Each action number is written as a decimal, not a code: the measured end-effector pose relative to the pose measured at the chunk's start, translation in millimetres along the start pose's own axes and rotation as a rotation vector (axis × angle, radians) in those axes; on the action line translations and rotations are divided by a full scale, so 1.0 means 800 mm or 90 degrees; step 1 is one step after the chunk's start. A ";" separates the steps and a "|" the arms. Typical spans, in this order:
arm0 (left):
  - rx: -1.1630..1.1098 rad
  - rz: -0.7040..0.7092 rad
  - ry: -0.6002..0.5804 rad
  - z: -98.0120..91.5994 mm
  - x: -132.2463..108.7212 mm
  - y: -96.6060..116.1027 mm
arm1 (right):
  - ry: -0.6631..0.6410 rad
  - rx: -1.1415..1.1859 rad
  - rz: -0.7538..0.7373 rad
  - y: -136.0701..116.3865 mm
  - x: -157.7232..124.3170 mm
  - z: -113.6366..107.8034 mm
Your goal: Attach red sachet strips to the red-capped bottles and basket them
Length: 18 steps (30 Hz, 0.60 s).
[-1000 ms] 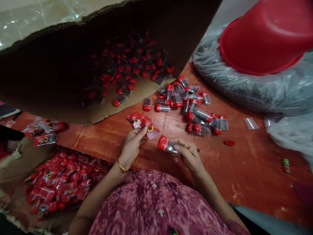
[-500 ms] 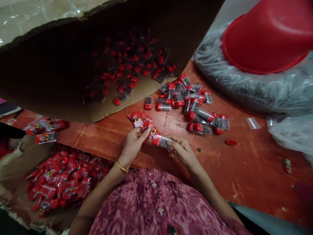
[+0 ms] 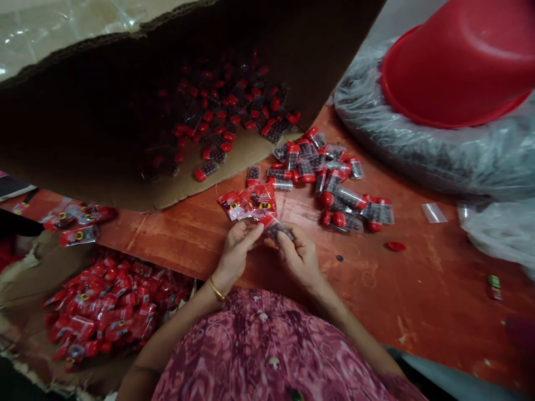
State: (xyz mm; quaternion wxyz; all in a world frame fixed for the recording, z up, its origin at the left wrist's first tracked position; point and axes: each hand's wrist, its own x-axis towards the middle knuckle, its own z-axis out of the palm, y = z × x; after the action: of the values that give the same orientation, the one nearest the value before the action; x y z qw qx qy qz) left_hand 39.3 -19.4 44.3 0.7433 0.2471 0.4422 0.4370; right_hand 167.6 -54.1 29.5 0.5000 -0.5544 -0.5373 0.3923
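In front of my body I hold a small clear container (image 3: 276, 227) with a red end and dark contents. My right hand (image 3: 300, 255) grips its clear end, thumb on top. My left hand (image 3: 239, 245), wearing a gold bangle, is closed with thumb and fingertips pinching at the red end. A printed red label (image 3: 264, 196) shows just beyond my fingertips; whether it touches the container I cannot tell. More red labels (image 3: 234, 203) lie on the table left of it. Past my hands a pile of similar red-capped containers (image 3: 334, 181) lies on the table.
A tilted cardboard box (image 3: 175, 192) with many loose containers opens toward me. At lower left, another carton (image 3: 25, 312) holds red-wrapped packs (image 3: 104, 306). A red bucket (image 3: 455, 67) stands on a plastic-wrapped bundle (image 3: 401, 150). A loose red cap (image 3: 395, 246) lies on the table (image 3: 401, 295).
My hands have drawn closer together, with the container brought left and turned. The printed red label by my left fingers now shows more fully beyond them.
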 end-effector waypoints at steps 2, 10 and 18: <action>0.006 0.022 -0.007 -0.006 0.006 0.005 | -0.003 -0.013 -0.015 0.001 0.000 0.000; 0.062 0.090 -0.029 0.009 0.025 0.017 | -0.006 -0.002 -0.007 0.006 -0.003 0.005; -0.053 0.059 0.109 0.027 0.012 -0.002 | 0.046 0.161 0.144 -0.002 0.000 0.031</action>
State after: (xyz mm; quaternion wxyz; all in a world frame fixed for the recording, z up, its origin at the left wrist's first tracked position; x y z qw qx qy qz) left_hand 61.0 -11.3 49.4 0.6915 0.1980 0.4736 0.5082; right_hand 143.5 -51.1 26.6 0.5373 -0.5578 -0.3997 0.4903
